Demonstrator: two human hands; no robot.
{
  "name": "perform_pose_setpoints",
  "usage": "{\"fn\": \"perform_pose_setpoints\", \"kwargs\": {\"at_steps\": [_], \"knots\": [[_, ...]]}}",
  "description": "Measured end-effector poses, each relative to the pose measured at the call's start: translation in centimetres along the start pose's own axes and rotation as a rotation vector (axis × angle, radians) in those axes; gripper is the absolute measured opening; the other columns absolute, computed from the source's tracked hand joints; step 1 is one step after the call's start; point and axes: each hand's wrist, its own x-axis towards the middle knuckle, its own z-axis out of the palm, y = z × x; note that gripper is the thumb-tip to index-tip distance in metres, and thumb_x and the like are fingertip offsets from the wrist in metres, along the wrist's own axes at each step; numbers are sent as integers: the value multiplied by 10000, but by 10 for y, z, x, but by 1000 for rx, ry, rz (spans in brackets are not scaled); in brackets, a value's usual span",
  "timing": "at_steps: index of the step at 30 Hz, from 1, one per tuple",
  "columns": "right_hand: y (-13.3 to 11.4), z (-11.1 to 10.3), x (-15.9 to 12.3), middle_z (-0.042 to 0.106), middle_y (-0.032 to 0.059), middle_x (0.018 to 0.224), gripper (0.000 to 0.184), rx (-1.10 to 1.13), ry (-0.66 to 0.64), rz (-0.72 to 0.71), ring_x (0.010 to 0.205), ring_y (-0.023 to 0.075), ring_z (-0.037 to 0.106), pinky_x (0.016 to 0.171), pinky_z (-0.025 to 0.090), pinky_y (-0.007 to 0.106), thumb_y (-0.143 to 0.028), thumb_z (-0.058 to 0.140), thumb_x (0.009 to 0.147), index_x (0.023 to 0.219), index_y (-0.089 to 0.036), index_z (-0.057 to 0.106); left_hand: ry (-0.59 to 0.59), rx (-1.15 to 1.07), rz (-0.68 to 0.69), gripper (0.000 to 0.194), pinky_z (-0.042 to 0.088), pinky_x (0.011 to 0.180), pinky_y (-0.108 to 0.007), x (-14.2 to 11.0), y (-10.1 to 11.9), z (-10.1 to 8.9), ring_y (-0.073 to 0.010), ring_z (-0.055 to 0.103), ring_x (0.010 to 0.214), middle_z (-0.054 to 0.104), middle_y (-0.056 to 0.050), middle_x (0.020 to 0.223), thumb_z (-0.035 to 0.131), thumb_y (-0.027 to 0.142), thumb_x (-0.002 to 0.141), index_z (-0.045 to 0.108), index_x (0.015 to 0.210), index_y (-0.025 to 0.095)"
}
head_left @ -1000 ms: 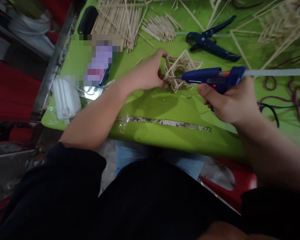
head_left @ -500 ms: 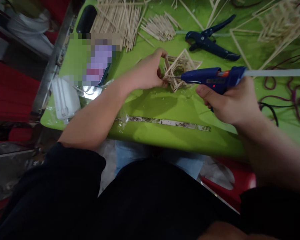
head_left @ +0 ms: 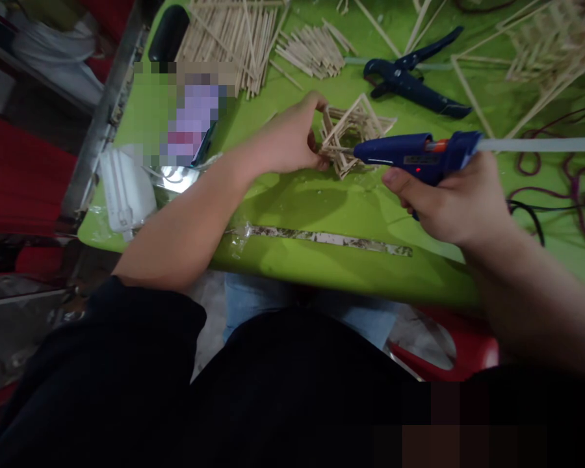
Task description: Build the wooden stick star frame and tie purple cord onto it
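A small star-shaped frame of stacked wooden sticks (head_left: 363, 117) stands on the green table. My left hand (head_left: 292, 140) grips its left side between thumb and fingers. From the right, my right hand (head_left: 451, 198) holds a blue hot glue gun (head_left: 394, 149) wrapped in its fingers, a red light glowing on its body. The gun's nozzle points left and meets the near left part of the stick frame; whether it touches a stick, I cannot tell. A long white glue stick (head_left: 541, 143) sticks out of the gun's back.
Beyond the hands lie dark blue cutters (head_left: 414, 81), a pile of short sticks (head_left: 312, 52) and longer sticks (head_left: 224, 39). A larger stick structure (head_left: 550, 58) and purple cord (head_left: 572, 185) are at right. A patterned strip (head_left: 331, 239) lies along the green table's (head_left: 292, 205) near edge.
Almost nothing differs. Both hands, the glue gun and the stick frame keep their places, with only a slight shift of the whole view.
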Motion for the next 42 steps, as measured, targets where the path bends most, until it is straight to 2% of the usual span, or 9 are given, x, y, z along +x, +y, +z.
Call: {"fn": "perform_pose_setpoints", "kwargs": {"at_steps": [8, 17, 21, 24, 26, 28, 32, 36, 42], "knots": [[0, 1, 0, 549, -16, 618, 255, 47, 21, -37, 729, 212, 680, 832, 677, 435, -374, 991, 849, 827, -215, 792, 6, 30, -23, 1086, 469, 858, -366, -2, 4, 0, -302, 803, 1097, 858, -74, 1138, 997, 292, 850, 422, 1770, 341], [15, 1, 2, 832, 50, 913, 345, 23, 21, -140, 945, 257, 837, 939, 723, 466, -453, 968, 947, 1175, -199, 920, 13, 50, 10, 1086, 468, 851, -345, 3, -1, 3, -293, 810, 1092, 851, -74, 1129, 998, 286, 868, 406, 1779, 291], [15, 3, 3, 818, 57, 874, 297, -8, 79, -160, 916, 256, 833, 987, 731, 502, -480, 967, 964, 1027, -196, 905, 12, 35, 33, 1079, 466, 828, -353, 5, -6, 3, -290, 811, 1049, 851, -71, 1104, 1000, 296, 869, 410, 1772, 287], [13, 4, 4, 823, 78, 903, 369, 28, 150, -201, 755, 191, 771, 825, 736, 422, -549, 937, 1000, 941, -192, 861, 6, 26, 52, 1090, 462, 808, -349, 7, -7, 2, -281, 805, 1015, 851, -75, 1094, 1005, 269, 860, 402, 1768, 257], [12, 4, 4, 813, 86, 887, 457, 47, 180, -220, 608, 143, 690, 591, 650, 329, -631, 912, 1010, 945, -183, 847, -2, 25, 61, 1085, 467, 806, -344, 7, -7, 2, -273, 803, 1004, 852, -82, 1107, 1006, 258, 860, 404, 1763, 236], [10, 4, 5, 790, 79, 848, 533, 61, 201, -241, 528, 112, 629, 471, 542, 276, -696, 899, 1000, 906, -176, 826, 0, 30, 66, 1059, 472, 800, -342, 7, -7, 2, -266, 800, 990, 854, -91, 1116, 999, 247, 865, 417, 1748, 214], [8, 5, 6, 752, 62, 796, 587, 109, 201, -285, 538, 100, 617, 489, 547, 270, -729, 918, 969, 847, -170, 792, 4, 64, 18, 1050, 462, 828, -329, 5, -3, 2, -269, 807, 1044, 853, -81, 1159, 984, 266, 890, 404, 1765, 263], [12, 5, 8, 689, 31, 707, 664, 121, 241, -279, 477, 103, 610, 389, 485, 229, -811, 902, 934, 862, -163, 777, 7, 103, -11, 1098, 454, 857, -319, 5, -3, 2, -277, 805, 1084, 849, -72, 1161, 991, 284, 894, 374, 1802, 291], [18, 3, 14, 770, 79, 818, 682, 158, 256, -249, 501, 135, 659, 382, 535, 274, -839, 915, 904, 951, -165, 818, -7, 80, 36, 1064, 459, 874, -322, 7, -6, 1, -262, 791, 1076, 837, -79, 1162, 982, 269, 906, 387, 1788, 267]]}}
